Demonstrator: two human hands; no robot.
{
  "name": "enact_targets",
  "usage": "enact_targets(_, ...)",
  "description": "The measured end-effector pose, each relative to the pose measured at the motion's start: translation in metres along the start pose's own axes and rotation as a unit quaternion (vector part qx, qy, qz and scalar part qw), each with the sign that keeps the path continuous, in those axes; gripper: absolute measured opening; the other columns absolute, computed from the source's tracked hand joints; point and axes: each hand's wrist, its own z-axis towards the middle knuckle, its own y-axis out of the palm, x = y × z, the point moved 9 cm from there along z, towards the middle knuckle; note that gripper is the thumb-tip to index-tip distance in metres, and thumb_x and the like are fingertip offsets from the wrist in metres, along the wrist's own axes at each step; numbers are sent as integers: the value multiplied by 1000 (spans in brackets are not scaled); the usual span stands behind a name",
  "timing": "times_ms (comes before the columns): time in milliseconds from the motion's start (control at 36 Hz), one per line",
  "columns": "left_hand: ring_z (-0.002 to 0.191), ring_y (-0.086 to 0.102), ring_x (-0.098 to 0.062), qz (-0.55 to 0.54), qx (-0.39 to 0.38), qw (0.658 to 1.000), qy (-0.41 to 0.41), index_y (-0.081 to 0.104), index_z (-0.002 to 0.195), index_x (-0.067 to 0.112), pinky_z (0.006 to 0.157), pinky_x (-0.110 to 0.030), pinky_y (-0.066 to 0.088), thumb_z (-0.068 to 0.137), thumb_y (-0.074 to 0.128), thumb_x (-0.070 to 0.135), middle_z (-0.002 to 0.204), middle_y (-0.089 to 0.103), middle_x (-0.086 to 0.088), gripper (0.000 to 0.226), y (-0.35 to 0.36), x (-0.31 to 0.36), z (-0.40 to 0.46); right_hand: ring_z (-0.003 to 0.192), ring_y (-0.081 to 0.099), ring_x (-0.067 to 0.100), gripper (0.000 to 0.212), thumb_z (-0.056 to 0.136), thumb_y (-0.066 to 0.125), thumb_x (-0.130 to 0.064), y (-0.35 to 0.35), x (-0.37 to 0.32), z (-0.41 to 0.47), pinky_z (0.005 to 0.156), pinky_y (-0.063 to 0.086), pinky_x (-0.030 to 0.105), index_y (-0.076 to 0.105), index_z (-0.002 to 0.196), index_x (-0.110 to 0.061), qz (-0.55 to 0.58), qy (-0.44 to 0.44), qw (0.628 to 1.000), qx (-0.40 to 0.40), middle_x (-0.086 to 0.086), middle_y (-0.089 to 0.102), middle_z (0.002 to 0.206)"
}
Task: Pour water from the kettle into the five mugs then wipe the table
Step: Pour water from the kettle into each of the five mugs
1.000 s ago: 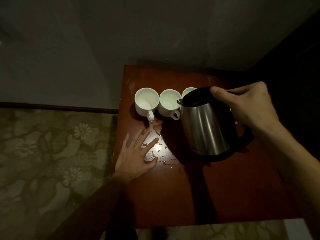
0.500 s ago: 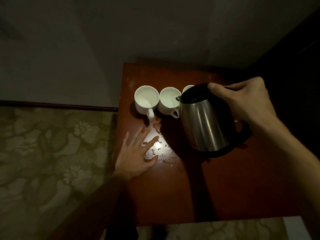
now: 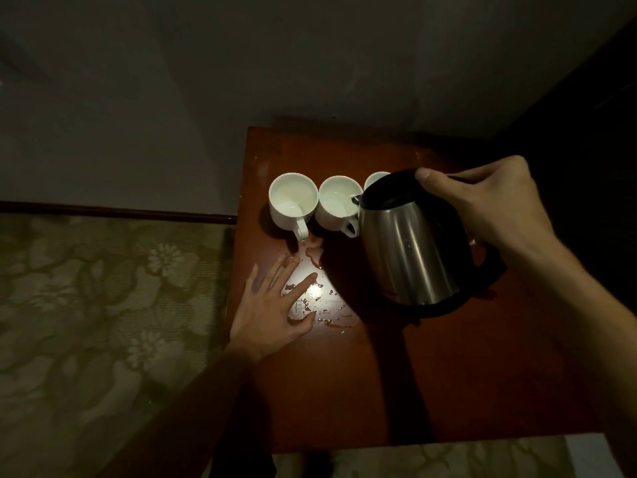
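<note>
Your right hand [image 3: 489, 208] grips the handle of the steel kettle [image 3: 410, 250], thumb laid over its black lid, and holds it tilted with the spout over the second mug [image 3: 337, 203]. Your left hand [image 3: 272, 312] lies flat with fingers spread and straight on the table [image 3: 448, 374] near its left edge, holding nothing, in a scatter of spilled water [image 3: 320, 298]. Three white mugs show in a row toward the table's far edge: the first mug [image 3: 293, 201] at the left, the second beside it, the third mug [image 3: 375, 179] mostly hidden behind the kettle. The table is reddish wood, set against a grey wall [image 3: 241, 81]. A floral carpet [image 3: 103, 305] lies left.
</note>
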Motion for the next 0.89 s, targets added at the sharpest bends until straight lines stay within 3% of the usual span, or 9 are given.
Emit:
enact_targets(139, 159, 5, -20, 0, -5, 1000, -1, 26, 158, 47, 123, -61, 15, 91, 34, 74, 171, 19, 0, 73, 1, 0, 0, 83, 77, 16, 32, 85, 81, -64, -1, 4, 1, 80, 67, 53, 71, 77, -35, -2, 2, 1000, 3, -3, 77, 85)
enact_targets(306, 159, 5, -20, -5, 5, 1000, -2, 29, 158, 47, 122, -61, 17, 91, 36, 73, 170, 21, 0, 72, 0, 0, 0, 83, 75, 12, 33, 84, 80, -64, -1, 7, 4, 68, 58, 36, 71, 79, -34, -9, 10, 1000, 6, -6, 76, 86)
enact_targets(472, 159, 5, -19, -10, 4, 1000, -3, 28, 157, 48, 123, -61, 16, 90, 38, 73, 171, 20, 1, 73, 0, 0, 0, 83, 77, 15, 34, 81, 80, -67, -1, 12, 4, 80, 67, 54, 72, 78, -34, -6, 13, 1000, 8, -4, 78, 86)
enact_targets(639, 159, 9, -21, -1, 11, 1000, 1, 30, 157, 46, 122, -61, 18, 91, 37, 73, 170, 22, 0, 72, -2, 1, -1, 84, 77, 15, 33, 82, 81, -65, -2, 13, 4, 83, 66, 53, 73, 79, -33, -5, 9, 1000, 5, -4, 79, 87)
enact_targets(889, 159, 8, -21, 5, 9, 1000, 1, 28, 157, 46, 122, -61, 18, 91, 37, 73, 171, 20, 0, 72, -1, 0, 0, 84, 74, 10, 30, 85, 81, -62, -2, 15, 6, 69, 57, 33, 71, 81, -33, 1, 5, 1000, 4, -6, 77, 87)
